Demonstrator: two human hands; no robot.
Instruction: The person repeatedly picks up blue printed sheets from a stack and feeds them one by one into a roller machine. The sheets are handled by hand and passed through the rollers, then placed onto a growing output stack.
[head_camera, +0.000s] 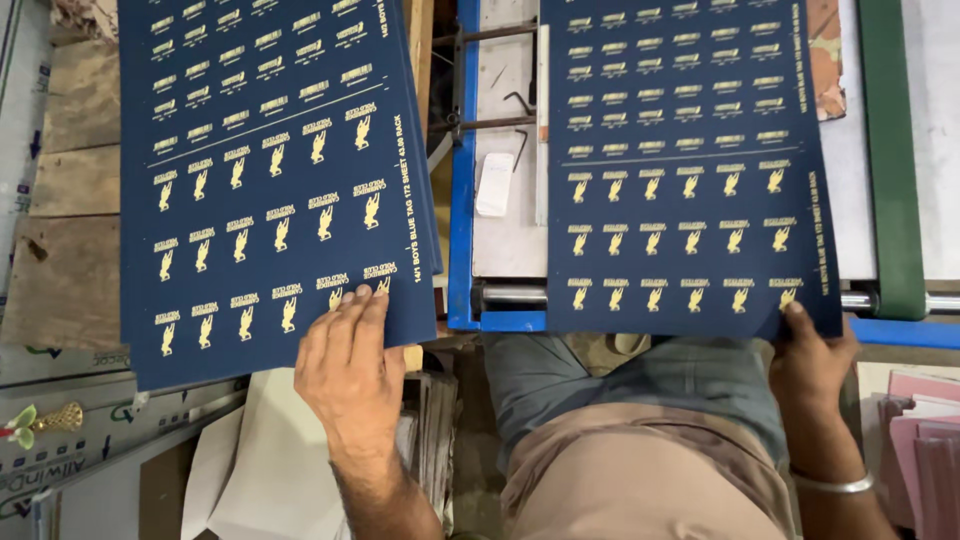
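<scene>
Pressing, left fingers: my left hand (345, 365) lay flat, fingers together, on the near edge of the left navy sheet (270, 180).
Right fingers: my right hand (812, 355) pinched the near right corner of the right navy sheet (685, 160).
Lie: both sheets ran lengthwise away from my fingertips.
Beneath: right sheet on the blue-framed machine bed (462, 250); left sheet over wooden planks (70, 190).
</scene>
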